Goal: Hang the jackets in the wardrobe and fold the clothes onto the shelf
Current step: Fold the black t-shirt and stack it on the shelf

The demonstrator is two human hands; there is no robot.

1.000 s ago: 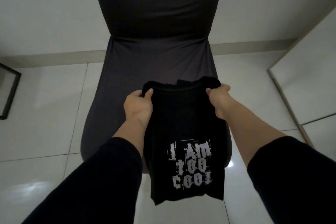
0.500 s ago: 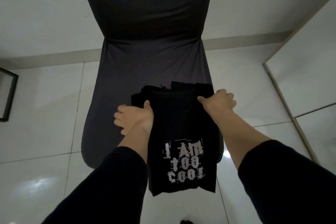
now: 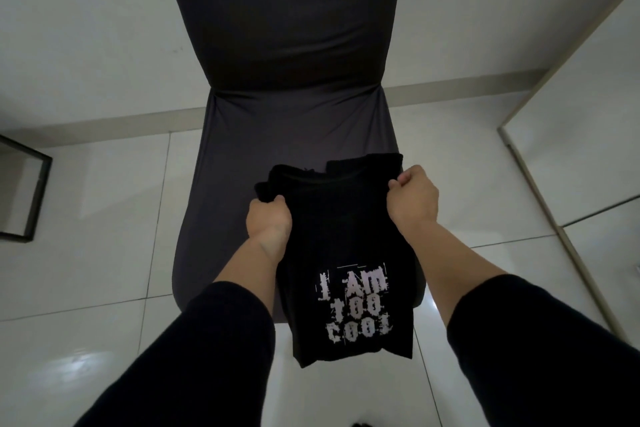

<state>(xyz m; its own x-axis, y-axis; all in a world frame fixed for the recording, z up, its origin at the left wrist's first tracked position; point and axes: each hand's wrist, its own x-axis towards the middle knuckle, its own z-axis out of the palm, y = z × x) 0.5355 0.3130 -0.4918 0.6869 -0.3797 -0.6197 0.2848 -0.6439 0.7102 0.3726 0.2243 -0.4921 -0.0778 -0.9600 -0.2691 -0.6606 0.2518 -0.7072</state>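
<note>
My left hand (image 3: 269, 220) and right hand (image 3: 412, 199) each pinch a top corner of the black T-shirt (image 3: 346, 253), keeping its folded width taut. It hangs over the front edge of the chair seat (image 3: 277, 135), probably so I can fold it there.

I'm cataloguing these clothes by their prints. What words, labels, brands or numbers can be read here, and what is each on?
"I AM TOO COOL": white distressed print in three stacked lines on the black T-shirt, which the left hand and right hand grip at its top corners over the chair.
Nothing else readable: no brand tag, number or sign shows.
</note>
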